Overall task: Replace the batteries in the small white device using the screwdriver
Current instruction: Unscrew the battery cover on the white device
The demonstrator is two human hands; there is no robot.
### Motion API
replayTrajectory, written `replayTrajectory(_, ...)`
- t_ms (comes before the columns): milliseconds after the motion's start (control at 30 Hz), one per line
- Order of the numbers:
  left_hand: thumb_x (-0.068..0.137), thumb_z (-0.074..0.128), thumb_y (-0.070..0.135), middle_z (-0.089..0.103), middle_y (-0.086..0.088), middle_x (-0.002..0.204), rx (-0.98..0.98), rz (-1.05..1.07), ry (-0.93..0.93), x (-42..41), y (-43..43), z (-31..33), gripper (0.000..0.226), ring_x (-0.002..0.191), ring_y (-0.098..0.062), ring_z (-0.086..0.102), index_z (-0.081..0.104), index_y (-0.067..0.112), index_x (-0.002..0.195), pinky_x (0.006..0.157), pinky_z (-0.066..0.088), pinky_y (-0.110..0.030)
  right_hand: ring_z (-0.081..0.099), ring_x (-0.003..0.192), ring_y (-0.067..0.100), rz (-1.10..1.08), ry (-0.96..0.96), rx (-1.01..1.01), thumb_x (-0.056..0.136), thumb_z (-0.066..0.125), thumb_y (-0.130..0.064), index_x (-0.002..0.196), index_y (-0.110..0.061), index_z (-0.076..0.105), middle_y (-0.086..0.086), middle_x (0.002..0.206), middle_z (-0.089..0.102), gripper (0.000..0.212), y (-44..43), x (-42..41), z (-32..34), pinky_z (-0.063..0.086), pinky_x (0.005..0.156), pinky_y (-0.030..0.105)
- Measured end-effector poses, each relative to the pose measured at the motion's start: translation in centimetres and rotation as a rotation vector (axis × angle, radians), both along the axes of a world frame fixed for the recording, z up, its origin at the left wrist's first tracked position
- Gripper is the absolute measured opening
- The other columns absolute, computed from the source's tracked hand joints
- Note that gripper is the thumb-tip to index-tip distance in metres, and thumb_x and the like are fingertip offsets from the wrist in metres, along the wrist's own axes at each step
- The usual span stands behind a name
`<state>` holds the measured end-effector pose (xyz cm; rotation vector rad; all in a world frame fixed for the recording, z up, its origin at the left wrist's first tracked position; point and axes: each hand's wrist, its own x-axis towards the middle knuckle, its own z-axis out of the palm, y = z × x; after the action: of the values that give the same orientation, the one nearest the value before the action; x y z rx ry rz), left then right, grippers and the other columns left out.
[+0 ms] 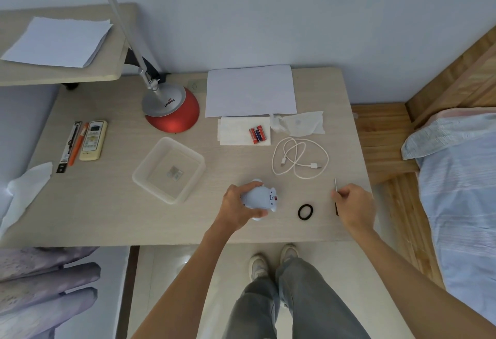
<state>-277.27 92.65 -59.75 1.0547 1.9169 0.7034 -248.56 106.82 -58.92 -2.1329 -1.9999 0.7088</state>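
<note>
white plastic identifies the device (259, 199), which sits near the front edge of the surface (107, 204) with the left hand (239, 206) closed around it, thumb on the near side and fingers over the far side. a small red detail shows on its right end; whether a battery cover is open or shut cannot be told.

head view, step in hand: the right hand (354, 206) is closed on the screwdriver (336, 196), thin metal shaft pointing away from the person, dark handle end showing below the hand. tool and device are well apart, with a black hair tie (305, 212) lying between them. judged stage: early, tool taken up, cover screw not yet engaged.

next move calls for: turning the device so the screw faces up, bringing the tip across to it, and holding the body steady against the turning force. the clear tray (169, 169) just beside the device would suit a loose screw.

count:
- device: one
- screwdriver: one
- batteries (257, 134): a small cluster on a tissue at the far side, apparently two or three; exact number unclear
- white cable (299, 160): one, coiled
- tray: one
- hair tie: one
</note>
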Motion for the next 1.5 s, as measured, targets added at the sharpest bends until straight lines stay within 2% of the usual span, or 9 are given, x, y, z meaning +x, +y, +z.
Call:
replayTrajectory(233,0.063,0.098,0.046,0.057,-0.002,0.12,0.018,0.001,-0.006,-0.2,-0.2,-0.4,0.08,0.11,-0.022,0.057,0.064,0.047,0.136,0.091,0.059,-0.035,0.063,0.076,0.017,0.133,0.167,0.172,0.09,0.08,-0.023,0.111,-0.021,0.069,-0.004,0.098,0.065,0.024,-1.7,-2.3,3.1,0.056,0.074,0.038)
replayTrajectory(433,0.059,0.097,0.047,0.057,0.0,0.113,0.015,-0.001,-0.004,-0.6,-0.2,-0.3,0.082,0.107,-0.02,0.059,0.064,0.052,0.134,0.093,0.057,-0.034,0.057,0.089,0.01,0.65,0.254,-0.134,0.082,0.079,-0.021,0.144,-0.03,0.054,-0.01,0.128,0.057,0.067,-5.8,-8.7,2.7,0.053,0.082,0.034)
replayTrajectory(567,0.062,0.1,0.042,0.056,-0.001,0.114,0.01,-0.005,0.016,-0.5,-0.2,-0.2,0.083,0.106,-0.02,0.058,0.064,0.046,0.137,0.088,0.054,-0.028,0.065,0.104,0.014,0.613,0.339,-0.222,0.078,0.084,-0.03,0.134,-0.032,0.062,-0.008,0.116,0.067,0.06,-5.9,-11.1,0.7,0.055,0.085,0.031)
replayTrajectory(733,0.064,0.1,0.041,0.055,-0.001,0.116,0.019,0.001,0.028,-0.2,-0.4,-0.2,0.083,0.103,-0.013,0.056,0.064,0.043,0.139,0.078,0.042,-0.008,0.07,0.087,0.006,0.559,0.407,-0.222,0.068,0.097,-0.036,0.122,-0.027,0.074,-0.01,0.1,0.076,0.059,-5.3,-11.4,0.1,0.057,0.073,0.023)
replayTrajectory(900,0.068,0.098,0.039,0.056,0.002,0.116,0.038,-0.034,0.055,-0.6,-1.4,0.1,0.083,0.107,-0.014,0.057,0.061,0.045,0.143,0.087,0.047,-0.016,0.07,0.081,0.003,0.56,0.411,-0.264,0.066,0.095,-0.027,0.117,-0.027,0.075,-0.013,0.091,0.075,0.054,-5.1,-11.4,0.2,0.052,0.068,0.016)
replayTrajectory(1000,0.07,0.096,0.033,0.053,0.002,0.124,0.041,-0.067,0.054,-2.6,-2.4,0.5,0.08,0.113,-0.018,0.06,0.061,0.047,0.14,0.09,0.061,-0.03,0.061,0.066,0.001,0.582,0.401,-0.27,0.066,0.088,-0.019,0.096,-0.03,0.07,-0.014,0.075,0.067,0.037,-5.1,-11.8,0.3,0.043,0.061,0.011)
replayTrajectory(1133,0.086,0.087,0.025,0.043,0.008,0.137,0.02,-0.29,0.313,-6.1,-3.4,2.8,0.087,0.117,-0.014,0.058,0.041,0.051,0.154,0.089,0.062,-0.036,0.063,0.068,0.014,0.608,0.416,-0.272,0.066,0.084,-0.012,0.09,-0.024,0.069,-0.004,0.076,0.069,0.032,-4.9,-12.1,0.5,0.052,0.063,0.032)
replayTrajectory(1267,0.094,0.076,0.033,0.026,0.005,0.156,0.017,-0.624,0.607,-7.3,-2.9,5.8,0.108,0.136,-0.015,0.039,-0.004,0.049,0.165,0.074,0.064,-0.035,0.063,0.073,0.008,0.634,0.407,-0.271,0.069,0.085,-0.009,0.111,-0.02,0.073,-0.009,0.087,0.07,0.044,-4.9,-12.1,0.8,0.054,0.069,0.025)
replayTrajectory(1500,0.094,0.078,0.036,0.03,-0.008,0.16,0.095,-1.035,0.746,-6.8,0.0,6.1,0.091,0.141,-0.025,0.044,0.02,0.05,0.162,0.08,0.063,-0.031,0.071,0.09,0.016,0.647,0.362,-0.279,0.073,0.085,-0.012,0.121,-0.022,0.069,-0.005,0.104,0.074,0.051,-4.9,-12.1,1.1,0.063,0.079,0.039)
